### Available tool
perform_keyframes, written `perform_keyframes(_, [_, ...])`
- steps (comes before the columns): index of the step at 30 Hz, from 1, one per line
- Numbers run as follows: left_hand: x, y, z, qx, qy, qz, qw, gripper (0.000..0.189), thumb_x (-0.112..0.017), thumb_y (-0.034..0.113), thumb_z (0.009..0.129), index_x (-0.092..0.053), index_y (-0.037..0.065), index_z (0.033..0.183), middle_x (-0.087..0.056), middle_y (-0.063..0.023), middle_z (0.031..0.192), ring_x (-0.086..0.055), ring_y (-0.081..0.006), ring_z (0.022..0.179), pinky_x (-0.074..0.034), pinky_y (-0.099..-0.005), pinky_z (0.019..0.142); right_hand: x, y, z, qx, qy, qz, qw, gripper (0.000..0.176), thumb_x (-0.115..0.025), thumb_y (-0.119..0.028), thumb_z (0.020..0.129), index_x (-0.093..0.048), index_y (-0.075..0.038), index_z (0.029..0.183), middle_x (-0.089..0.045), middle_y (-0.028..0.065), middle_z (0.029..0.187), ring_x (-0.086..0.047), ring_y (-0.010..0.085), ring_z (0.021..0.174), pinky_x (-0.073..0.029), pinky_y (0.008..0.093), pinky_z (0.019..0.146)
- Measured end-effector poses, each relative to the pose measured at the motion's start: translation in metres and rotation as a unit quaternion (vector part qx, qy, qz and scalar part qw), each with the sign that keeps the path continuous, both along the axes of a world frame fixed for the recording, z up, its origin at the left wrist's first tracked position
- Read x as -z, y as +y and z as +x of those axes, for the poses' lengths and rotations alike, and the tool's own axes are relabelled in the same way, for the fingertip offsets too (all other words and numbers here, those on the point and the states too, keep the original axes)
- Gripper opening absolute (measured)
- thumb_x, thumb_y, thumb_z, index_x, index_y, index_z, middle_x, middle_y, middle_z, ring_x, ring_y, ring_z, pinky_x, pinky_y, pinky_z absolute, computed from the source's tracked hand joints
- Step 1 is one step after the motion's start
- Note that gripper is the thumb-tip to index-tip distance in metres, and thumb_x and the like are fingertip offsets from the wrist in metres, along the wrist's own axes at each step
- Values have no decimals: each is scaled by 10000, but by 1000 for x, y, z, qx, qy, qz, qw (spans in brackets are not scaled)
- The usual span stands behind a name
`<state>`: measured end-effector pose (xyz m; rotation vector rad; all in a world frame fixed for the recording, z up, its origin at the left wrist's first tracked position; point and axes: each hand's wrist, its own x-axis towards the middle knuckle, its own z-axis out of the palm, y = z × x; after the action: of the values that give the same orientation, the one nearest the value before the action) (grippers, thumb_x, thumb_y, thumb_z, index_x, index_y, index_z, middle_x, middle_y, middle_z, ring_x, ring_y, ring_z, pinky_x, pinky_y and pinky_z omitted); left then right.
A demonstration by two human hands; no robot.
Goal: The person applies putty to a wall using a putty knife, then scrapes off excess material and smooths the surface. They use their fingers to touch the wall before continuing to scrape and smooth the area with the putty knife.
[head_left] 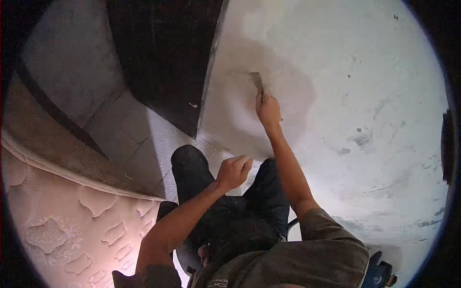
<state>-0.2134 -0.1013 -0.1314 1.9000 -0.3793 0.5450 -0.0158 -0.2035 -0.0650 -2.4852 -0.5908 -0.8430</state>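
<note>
A putty knife [256, 81] is gripped in my right hand [269, 111], whose fingers wrap round its handle. Its flat metal blade points up and lies against the pale wall [326, 96], inside the shadow of my hand and arm. My left hand [234, 172] is closed in a loose fist over my lap, between my knees, with no tool showing in it. Dark trousers [192, 168] cover my bent legs close below the wall.
A dark panel [165, 53] stands left of the work spot, its lower corner near my knee. A quilted pink mattress [91, 230] fills the lower left. Grey floor tiles [120, 125] lie beyond it. Dark scuffs and chips [361, 139] mark the wall on the right.
</note>
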Motion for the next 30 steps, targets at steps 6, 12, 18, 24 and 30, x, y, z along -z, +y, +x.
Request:
perform_keyframes(6, [0,0,-1,1,15,5,1000,226,-533,191,904,-547,2,781,-558,-180,681,-573,-381,639,-439,-443,564,-5,3,-1,0,5,11,1000,180,-521,-195,910,-527,-24,967,-614,227,725,-594,428,637,-467,509,537])
perform_keyframes(12, [-1,-1,-2,2,13,1,1000,225,-538,185,902,-538,2,770,-549,-176,661,-572,-378,628,-430,-442,552,-8,2,0,6,31,-19,999,210,-506,-229,920,-509,-20,939,-609,227,700,-588,438,635,-469,518,549])
perform_keyframes(18, [-2,0,-1,12,8,7,1000,194,-548,175,895,-572,6,803,-562,-180,677,-578,-377,631,-439,-434,553,-13,6,-9,38,55,-14,998,206,-501,-225,924,-509,-20,941,-611,226,702,-593,435,655,-468,528,572])
perform_keyframes(24, [-6,-1,-4,-2,1,-2,1000,221,-536,191,903,-573,5,790,-562,-179,661,-581,-375,628,-440,-443,559,-6,0,4,16,17,-13,1000,196,-493,-228,929,-520,-34,946,-612,221,679,-589,442,622,-465,536,562])
perform_keyframes(30, [-7,0,-4,15,14,4,1000,257,-524,198,910,-524,7,738,-541,-178,648,-559,-387,611,-426,-452,552,-13,3,-10,33,35,-7,999,200,-495,-243,927,-537,-47,925,-610,230,680,-593,439,623,-463,533,558])
